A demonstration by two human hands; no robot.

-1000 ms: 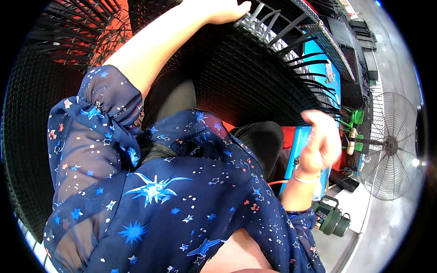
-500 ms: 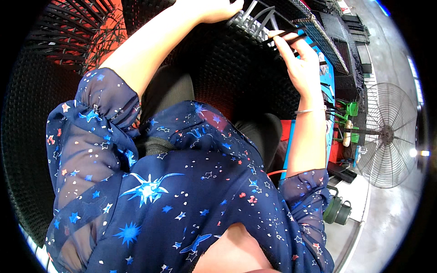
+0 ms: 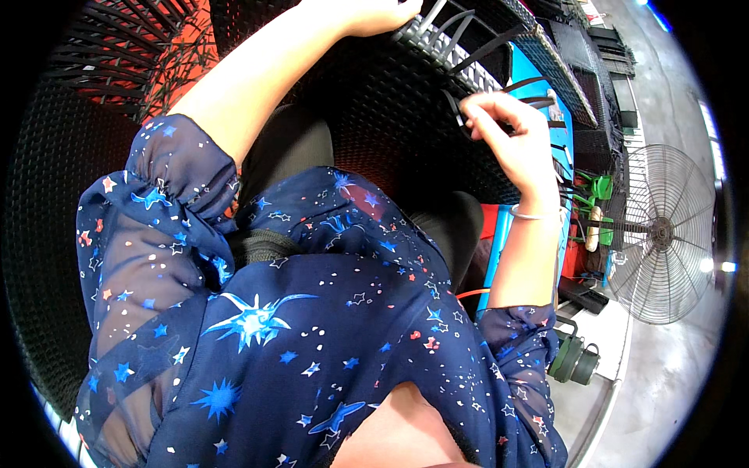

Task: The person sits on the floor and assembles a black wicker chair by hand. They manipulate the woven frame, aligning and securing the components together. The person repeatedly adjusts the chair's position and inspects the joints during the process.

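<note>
A black woven wicker piece (image 3: 374, 101) stands in front of my lap, its rim running along the top of the view. Several loose flat black strips (image 3: 488, 51) stick out from that rim. My right hand (image 3: 511, 132) is just off the rim, thumb and fingers pinched together on a thin black strip (image 3: 454, 109) that loops by the fingertips. My left hand (image 3: 370, 15) lies at the rim's far end by the top edge. Its thumb shows, while the other fingers are cut off or hidden.
At the upper left, bundles of black strips (image 3: 117, 35) lie over a red surface (image 3: 191, 47). A large wire fan (image 3: 662, 232) stands to the right, with a dark green bottle (image 3: 576, 359) below it. Blue material (image 3: 566, 109) and more woven pieces (image 3: 577, 70) lie beyond my right hand.
My right hand has come down from the rim, drawing a strip toward me. The fingers are closer together now. My left hand has stayed nearly in place.
</note>
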